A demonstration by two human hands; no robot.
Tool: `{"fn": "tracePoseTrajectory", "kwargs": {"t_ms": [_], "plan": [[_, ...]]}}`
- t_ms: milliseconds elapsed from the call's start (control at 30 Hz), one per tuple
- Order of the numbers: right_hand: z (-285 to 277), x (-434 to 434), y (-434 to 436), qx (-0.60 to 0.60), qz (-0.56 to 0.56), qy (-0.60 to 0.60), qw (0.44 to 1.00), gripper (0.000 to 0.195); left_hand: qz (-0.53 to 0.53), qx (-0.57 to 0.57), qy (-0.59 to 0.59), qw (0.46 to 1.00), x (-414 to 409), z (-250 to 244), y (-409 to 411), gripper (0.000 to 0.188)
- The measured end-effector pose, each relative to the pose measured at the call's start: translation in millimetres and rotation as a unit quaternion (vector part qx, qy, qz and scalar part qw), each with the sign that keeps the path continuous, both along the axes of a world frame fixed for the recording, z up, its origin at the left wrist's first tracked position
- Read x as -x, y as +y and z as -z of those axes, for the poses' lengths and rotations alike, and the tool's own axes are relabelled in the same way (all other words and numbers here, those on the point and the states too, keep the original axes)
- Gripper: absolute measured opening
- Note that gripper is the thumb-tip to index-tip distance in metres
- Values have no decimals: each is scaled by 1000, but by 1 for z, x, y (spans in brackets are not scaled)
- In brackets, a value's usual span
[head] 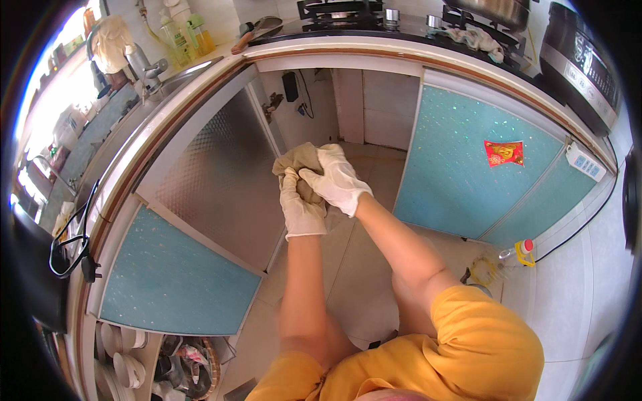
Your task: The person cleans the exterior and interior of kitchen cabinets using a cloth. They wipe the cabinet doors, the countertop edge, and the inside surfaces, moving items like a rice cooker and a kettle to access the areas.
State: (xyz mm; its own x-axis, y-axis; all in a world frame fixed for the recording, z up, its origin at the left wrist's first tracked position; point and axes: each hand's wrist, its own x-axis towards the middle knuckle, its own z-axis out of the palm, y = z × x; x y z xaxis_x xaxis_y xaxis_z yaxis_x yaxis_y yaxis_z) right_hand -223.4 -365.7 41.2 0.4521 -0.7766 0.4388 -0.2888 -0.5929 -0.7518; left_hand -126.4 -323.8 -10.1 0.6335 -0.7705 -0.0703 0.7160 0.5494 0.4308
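A bunched grey-beige cloth [299, 158] is between my two hands, out in front of the lower cabinets. My left hand [301, 208], in a white glove, grips it from below with the fingers up. My right hand [338, 178], gloved in the same way, presses on the cloth from the right side. Behind the hands is an under-counter opening [348, 108] with a black box and a cable on its inner wall. The textured translucent cabinet door [210, 165] stands to the left of my hands. Parts of the cloth are hidden by the gloves.
Blue cabinet panels [466, 160] flank the right side. Above are a gas stove [341, 22], a knife [243, 42] and a sink tap [145, 67]. A plastic oil bottle [519, 252] stands on the floor at right. Dishes [128, 371] fill an open shelf at lower left.
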Motion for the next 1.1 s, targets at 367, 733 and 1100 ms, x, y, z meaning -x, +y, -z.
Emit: {"fn": "tracePoseTrajectory", "kwargs": {"t_ms": [367, 733, 1100], "plan": [[7, 133, -47, 173, 187, -328, 910, 45, -158, -13, -373, 914, 90, -94, -70, 44], [21, 176, -57, 204, 113, -359, 904, 60, -135, 103, -376, 911, 149, -136, -192, 18], [17, 169, -63, 208, 112, -358, 903, 56, -213, 34, -514, 830, 153, -117, -192, 10]]}}
